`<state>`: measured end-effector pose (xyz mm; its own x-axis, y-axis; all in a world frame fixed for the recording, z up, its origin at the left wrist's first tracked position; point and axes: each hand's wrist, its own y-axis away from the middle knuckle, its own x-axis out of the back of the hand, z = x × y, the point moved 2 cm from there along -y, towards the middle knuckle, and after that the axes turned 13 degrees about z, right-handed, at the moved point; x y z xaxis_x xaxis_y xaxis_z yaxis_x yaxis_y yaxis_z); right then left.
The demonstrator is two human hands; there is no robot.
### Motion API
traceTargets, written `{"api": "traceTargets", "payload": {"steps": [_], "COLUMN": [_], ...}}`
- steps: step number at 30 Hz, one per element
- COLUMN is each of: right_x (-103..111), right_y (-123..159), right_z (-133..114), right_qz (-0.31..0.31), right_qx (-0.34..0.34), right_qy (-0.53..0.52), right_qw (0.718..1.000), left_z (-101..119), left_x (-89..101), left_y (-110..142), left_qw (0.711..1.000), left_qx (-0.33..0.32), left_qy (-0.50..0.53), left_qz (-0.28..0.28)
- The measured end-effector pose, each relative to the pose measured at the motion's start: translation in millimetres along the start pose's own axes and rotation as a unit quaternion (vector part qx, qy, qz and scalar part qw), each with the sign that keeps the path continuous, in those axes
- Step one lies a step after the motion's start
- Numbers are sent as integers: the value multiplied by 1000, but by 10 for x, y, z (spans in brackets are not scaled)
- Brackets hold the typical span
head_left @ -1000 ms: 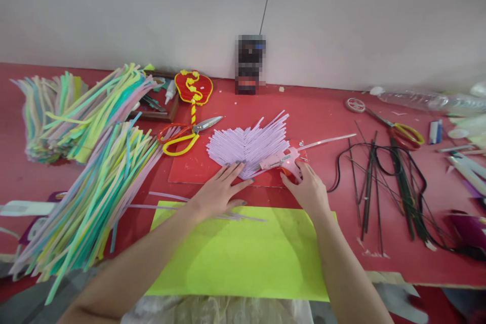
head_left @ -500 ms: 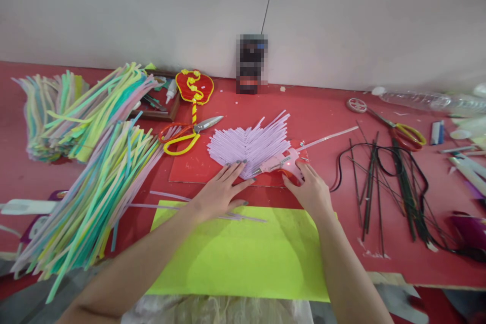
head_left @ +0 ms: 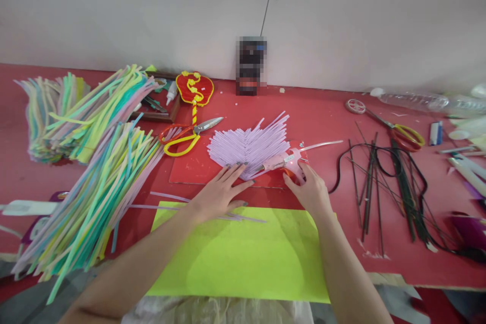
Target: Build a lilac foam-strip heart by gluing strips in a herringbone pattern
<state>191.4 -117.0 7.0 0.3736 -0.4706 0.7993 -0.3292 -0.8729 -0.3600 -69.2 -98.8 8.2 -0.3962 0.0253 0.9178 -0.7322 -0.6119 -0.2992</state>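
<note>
My right hand [head_left: 309,187] is wrapped around the pink hot glue gun [head_left: 291,161], which lies low over the board with its nozzle pointing left. From the gun's back end a clear glue stick [head_left: 322,145] sticks out to the right. The nozzle is at the lower point of a lilac leaf-shaped piece [head_left: 246,144] made of pipe cleaners set in a V pattern. My left hand [head_left: 222,190] lies flat with fingers spread, fingertips touching the bottom edge of that piece. Beneath it is a red board [head_left: 186,169]. Loose lilac pipe cleaners [head_left: 246,218] lie below my left hand.
Bundles of pastel pipe cleaners [head_left: 110,187] fill the left side. Scissors [head_left: 186,136] lie beside a red and yellow ornament [head_left: 195,88]. A yellow-green sheet [head_left: 243,258] covers the front edge. Rightward are dark wire stems [head_left: 368,187], a black cord [head_left: 337,167] and more scissors [head_left: 406,135].
The glue stick now protrudes less from the back of the glue gun. Both hands and the lilac piece stay in nearly the same place.
</note>
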Motion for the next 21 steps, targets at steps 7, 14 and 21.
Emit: {"api": "traceTargets", "payload": {"steps": [7,14,21], "right_x": [-13,-11,-39], "right_y": [1,-12,31], "right_z": [16,25,-199], "right_qz": [-1,-6,-14], "right_qx": [-15,-45,1], "right_qy": [0,-8,-64], "right_qw": [1000,999,998], "left_z": [42,18,-97], "left_x": [107,214,197], "left_y": [-40,-40,-2], "left_qw": [999,985,963], "left_qx": [-19,76,179], "left_qy": [16,-12,-107], "left_qz": [33,153,168]}}
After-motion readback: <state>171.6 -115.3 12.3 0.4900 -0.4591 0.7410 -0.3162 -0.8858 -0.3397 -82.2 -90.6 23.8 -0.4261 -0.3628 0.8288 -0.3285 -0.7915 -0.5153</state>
